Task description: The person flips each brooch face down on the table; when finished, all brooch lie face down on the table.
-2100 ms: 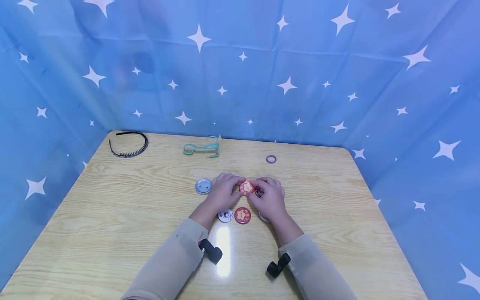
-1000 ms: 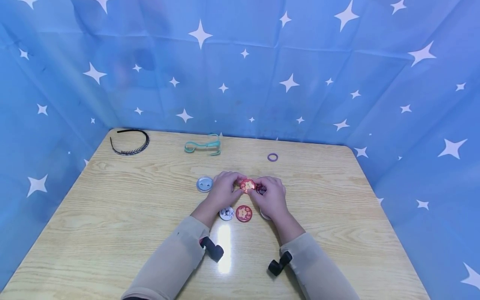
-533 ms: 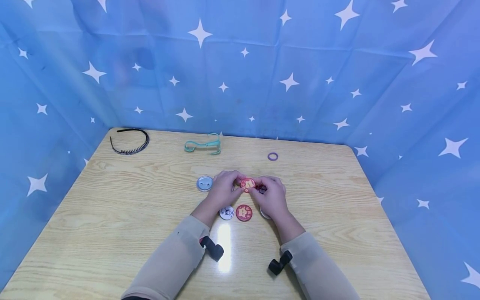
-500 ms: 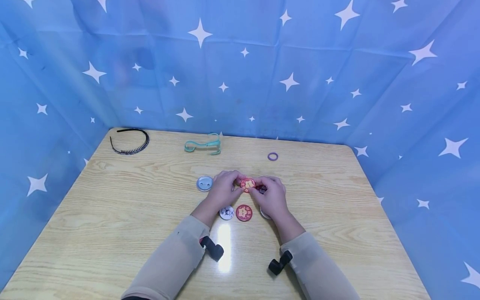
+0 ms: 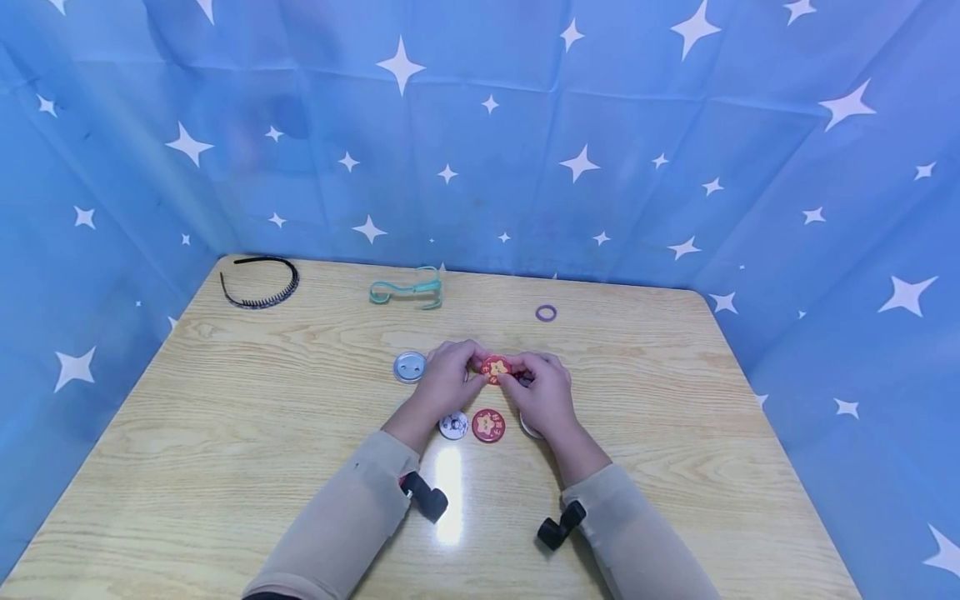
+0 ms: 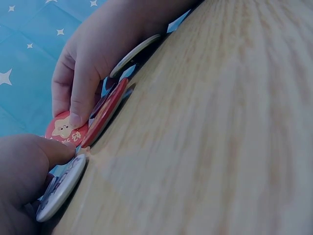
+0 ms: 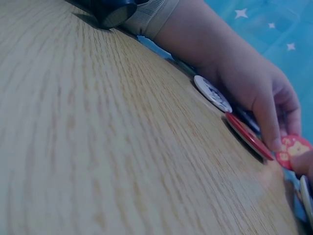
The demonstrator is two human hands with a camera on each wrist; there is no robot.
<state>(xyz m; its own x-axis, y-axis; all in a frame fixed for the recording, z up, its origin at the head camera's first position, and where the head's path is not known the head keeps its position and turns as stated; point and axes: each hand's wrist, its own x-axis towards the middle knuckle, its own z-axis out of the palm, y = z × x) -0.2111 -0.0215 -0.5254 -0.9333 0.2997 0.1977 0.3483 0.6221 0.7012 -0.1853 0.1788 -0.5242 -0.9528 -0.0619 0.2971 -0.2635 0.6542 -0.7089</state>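
Starry cloth (image 5: pixel 480 125) backs our bench (image 5: pixel 225 467); our left hand (image 5: pixel 447 377) and right hand (image 5: pixel 546 393) pinch the farther red badge (image 5: pixel 496 368) at opposite edges, probably to steady it.

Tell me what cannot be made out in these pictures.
Head view: dark badge, mostly covered by the right hand.
Head view: another, pale badge, mostly covered by the same hand.
Head view: lettering on the held red badge, too small to read.
Right wrist view: left hand, cut off by the right edge.
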